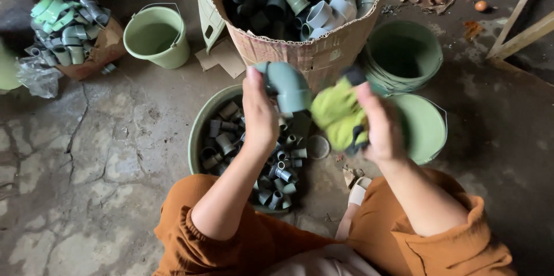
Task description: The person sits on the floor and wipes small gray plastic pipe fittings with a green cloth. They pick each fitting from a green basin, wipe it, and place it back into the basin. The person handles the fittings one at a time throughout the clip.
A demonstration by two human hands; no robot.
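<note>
Elbow fitting (287, 85) gripped in left hand (259, 115); right hand (378, 123) clutching cloth (339, 113) alongside.

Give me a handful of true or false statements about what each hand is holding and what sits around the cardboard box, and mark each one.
1. The left hand holds a grey-green plastic pipe elbow. True.
2. The right hand holds a red sponge. False: it grips a yellow-green cloth.
3. The tall brown cardboard box is filled with grey plastic pipe fittings. True.
4. The round green basin under the left hand is bare inside. False: it holds many small grey fittings.
5. The light green plastic bucket stands to the right of the box. False: it stands to the left, on the concrete floor.
</note>
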